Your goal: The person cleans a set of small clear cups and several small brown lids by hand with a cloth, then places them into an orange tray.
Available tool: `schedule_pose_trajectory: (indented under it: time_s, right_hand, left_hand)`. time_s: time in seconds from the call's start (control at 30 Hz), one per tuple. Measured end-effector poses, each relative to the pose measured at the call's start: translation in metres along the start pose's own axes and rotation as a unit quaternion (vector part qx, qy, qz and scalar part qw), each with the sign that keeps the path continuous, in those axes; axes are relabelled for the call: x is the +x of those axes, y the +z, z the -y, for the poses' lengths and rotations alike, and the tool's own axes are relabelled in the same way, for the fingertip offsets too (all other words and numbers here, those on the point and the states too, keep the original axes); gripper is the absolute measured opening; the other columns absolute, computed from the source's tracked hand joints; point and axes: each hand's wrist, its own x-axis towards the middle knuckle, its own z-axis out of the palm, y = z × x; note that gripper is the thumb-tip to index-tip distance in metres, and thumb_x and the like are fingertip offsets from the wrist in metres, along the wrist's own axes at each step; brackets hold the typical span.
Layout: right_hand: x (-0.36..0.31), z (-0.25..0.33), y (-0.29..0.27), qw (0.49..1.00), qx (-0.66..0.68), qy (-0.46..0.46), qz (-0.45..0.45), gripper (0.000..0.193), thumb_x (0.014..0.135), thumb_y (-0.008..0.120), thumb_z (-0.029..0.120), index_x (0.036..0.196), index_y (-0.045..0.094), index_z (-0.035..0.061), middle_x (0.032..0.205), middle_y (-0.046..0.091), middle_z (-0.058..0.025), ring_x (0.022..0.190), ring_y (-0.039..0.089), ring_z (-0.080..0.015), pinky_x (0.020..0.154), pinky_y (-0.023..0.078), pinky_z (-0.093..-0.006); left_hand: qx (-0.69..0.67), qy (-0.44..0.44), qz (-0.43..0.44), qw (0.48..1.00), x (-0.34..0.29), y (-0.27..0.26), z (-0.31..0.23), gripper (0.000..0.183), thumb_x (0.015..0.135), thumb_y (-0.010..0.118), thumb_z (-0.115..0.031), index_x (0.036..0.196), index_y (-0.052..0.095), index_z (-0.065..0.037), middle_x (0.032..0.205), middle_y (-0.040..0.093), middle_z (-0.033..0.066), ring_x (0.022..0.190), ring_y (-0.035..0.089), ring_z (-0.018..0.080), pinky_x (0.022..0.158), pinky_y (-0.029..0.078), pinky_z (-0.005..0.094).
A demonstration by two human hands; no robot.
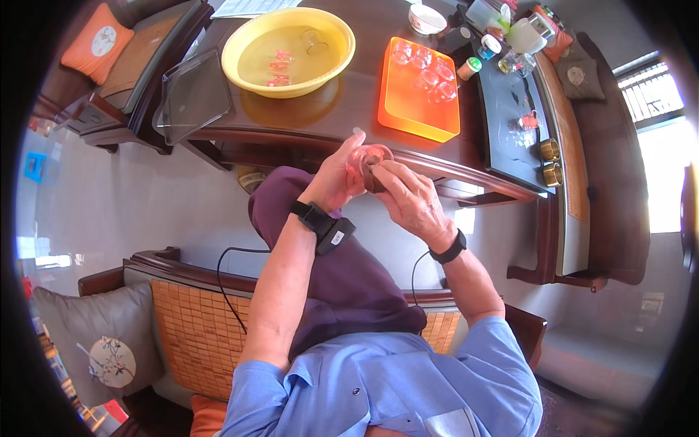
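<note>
Just off the table's near edge, my left hand (337, 178) is closed around a small clear cup (362, 159) that looks pinkish, its thumb side raised. Pressed close against the cup, my right hand (408, 191) has its fingers bent around a brownish piece that looks like cloth (374, 182), partly hidden by the fingers. An orange tray (419, 121) stands on the table beyond my hands, with several small clear cups (429, 76) in its far part. To the left, a yellow basin (240, 81) holds water, a clear glass and small red-patterned items.
A clear plastic lid or box (193, 109) lies at the table's left. On the right is a dark tea tray (510, 138) with two brass-coloured cups (551, 162). Bottles and jars (489, 47) crowd its far end, near a patterned bowl (427, 20). Cushioned wooden seats stand around.
</note>
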Motion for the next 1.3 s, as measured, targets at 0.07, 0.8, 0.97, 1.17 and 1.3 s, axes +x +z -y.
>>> schedule_pose_trajectory:
  time_s: [0.07, 0.8, 0.97, 1.17, 1.3]
  right_hand:
    - [-0.003, 0.006, 0.007, 0.997, 0.033, 0.070, -0.020, 0.044, 0.079, 0.077, 0.002, 0.118, 0.059, 0.0004, 0.109, 0.064, -0.0160, 0.094, 0.069, -0.0363, 0.077, 0.060, -0.0405]
    - [-0.009, -0.010, 0.018, 0.863, 0.300, 0.388, -0.122, 0.015, 0.092, 0.071, 0.005, 0.105, 0.065, -0.0009, 0.090, 0.068, -0.0086, 0.068, 0.069, -0.0163, 0.059, 0.055, -0.0266]
    - [-0.001, -0.019, -0.007, 0.756, 0.437, 0.476, -0.106, 0.018, 0.099, 0.065, 0.016, 0.097, 0.065, -0.0014, 0.069, 0.063, -0.0041, 0.054, 0.058, -0.0085, 0.047, 0.041, -0.0214]
    - [-0.005, -0.028, -0.009, 0.716, 0.475, 0.497, -0.119, 0.022, 0.100, 0.063, 0.020, 0.092, 0.064, 0.0000, 0.069, 0.060, -0.0026, 0.050, 0.052, -0.0081, 0.046, 0.040, -0.0225]
    - [-0.002, -0.028, -0.013, 0.686, 0.507, 0.498, -0.155, 0.023, 0.102, 0.062, 0.020, 0.092, 0.064, -0.0004, 0.069, 0.059, -0.0024, 0.050, 0.050, -0.0079, 0.045, 0.040, -0.0226]
  left_hand:
    - [0.041, 0.038, -0.031, 0.998, -0.001, 0.007, 0.002, 0.044, 0.108, 0.048, -0.045, 0.112, 0.065, -0.006, 0.098, 0.070, 0.0000, 0.081, 0.063, 0.0072, 0.068, 0.049, 0.0236]
    - [0.248, 0.188, -0.010, 0.950, 0.004, 0.016, 0.006, 0.044, 0.107, 0.057, -0.035, 0.136, 0.054, -0.003, 0.112, 0.062, 0.0029, 0.090, 0.060, 0.0082, 0.079, 0.053, 0.0238]
    - [0.346, 0.258, 0.001, 0.902, 0.008, 0.019, 0.014, 0.043, 0.097, 0.070, -0.009, 0.136, 0.052, -0.004, 0.130, 0.062, 0.0072, 0.112, 0.062, 0.0123, 0.099, 0.053, 0.0311]
    - [0.418, 0.296, 0.008, 0.859, 0.017, 0.010, 0.018, 0.045, 0.095, 0.071, -0.001, 0.136, 0.053, -0.005, 0.132, 0.064, 0.0090, 0.116, 0.065, 0.0166, 0.098, 0.054, 0.0315]
    - [0.333, 0.271, 0.031, 0.903, 0.012, 0.019, 0.015, 0.049, 0.092, 0.071, 0.005, 0.137, 0.053, -0.005, 0.131, 0.064, 0.0086, 0.117, 0.065, 0.0170, 0.101, 0.054, 0.0321]
